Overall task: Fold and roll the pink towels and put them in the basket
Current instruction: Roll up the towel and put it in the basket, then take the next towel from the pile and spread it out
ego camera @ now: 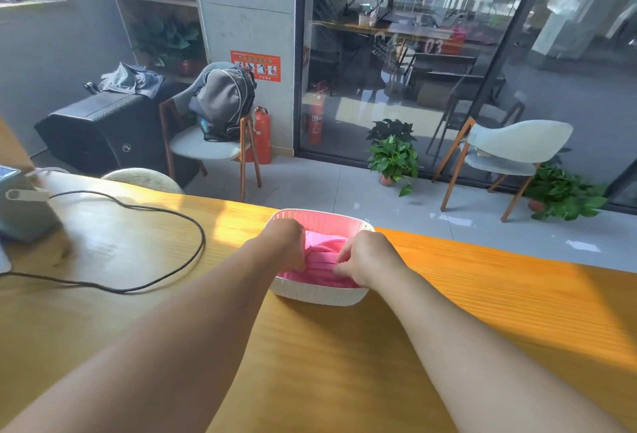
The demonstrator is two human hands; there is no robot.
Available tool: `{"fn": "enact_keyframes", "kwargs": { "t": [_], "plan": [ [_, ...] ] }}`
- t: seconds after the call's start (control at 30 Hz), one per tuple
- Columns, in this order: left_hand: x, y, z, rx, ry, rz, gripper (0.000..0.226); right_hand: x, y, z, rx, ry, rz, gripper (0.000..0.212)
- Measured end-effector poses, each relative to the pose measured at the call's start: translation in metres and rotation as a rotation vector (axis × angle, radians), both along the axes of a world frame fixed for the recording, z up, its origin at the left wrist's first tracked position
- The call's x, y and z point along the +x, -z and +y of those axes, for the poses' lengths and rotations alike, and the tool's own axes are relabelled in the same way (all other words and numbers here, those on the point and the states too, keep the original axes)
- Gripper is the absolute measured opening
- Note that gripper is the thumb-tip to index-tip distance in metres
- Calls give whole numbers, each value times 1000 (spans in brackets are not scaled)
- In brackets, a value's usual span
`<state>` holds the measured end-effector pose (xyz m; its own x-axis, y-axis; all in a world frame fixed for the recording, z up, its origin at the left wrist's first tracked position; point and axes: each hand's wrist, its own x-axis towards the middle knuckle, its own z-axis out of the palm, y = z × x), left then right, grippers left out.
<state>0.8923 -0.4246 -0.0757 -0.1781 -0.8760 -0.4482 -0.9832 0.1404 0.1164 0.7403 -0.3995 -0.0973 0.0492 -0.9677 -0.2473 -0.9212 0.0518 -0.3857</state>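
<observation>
1. the basket [319, 294] sits at the table's [482, 312] far edge, about midway along it.
2. pink towels [324, 260] lie inside the basket, bunched in folds.
3. the left hand [286, 243] reaches in at the basket's left side, fingers curled down on the towels.
4. the right hand [365, 258] pinches the towels at the right side (fingertips partly hidden).
5. a black cable [165, 212] loops over the table's left part, well apart from the basket.
</observation>
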Motion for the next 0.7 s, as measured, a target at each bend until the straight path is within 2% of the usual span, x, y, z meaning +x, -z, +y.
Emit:
{"fn": "enact_keyframes", "kwargs": {
  "t": [0.17, 0.27, 0.37, 0.47, 0.6, 0.7],
  "plan": [
    [-5, 17, -1, 38, 28, -95, 34, 5, 6, 0, 105, -10, 38, 9],
    [-8, 26, -5, 61, 17, -161, 39, 5, 8, -2, 145, -3, 70, 14],
    [-9, 29, -9, 76, 21, -168, 40, 10, 10, -8, 149, 19, 94, 5],
    [-6, 34, -8, 79, 2, -123, 38, 13, 10, -10, 151, 37, 105, 1],
    [-2, 38, -7, 61, -65, 18, 39, 8, 12, -12, 159, 53, 81, 19],
    [3, 42, -1, -38, -120, 92, 36, 10, 17, -7, 114, 63, 75, 23]
  ]
}}
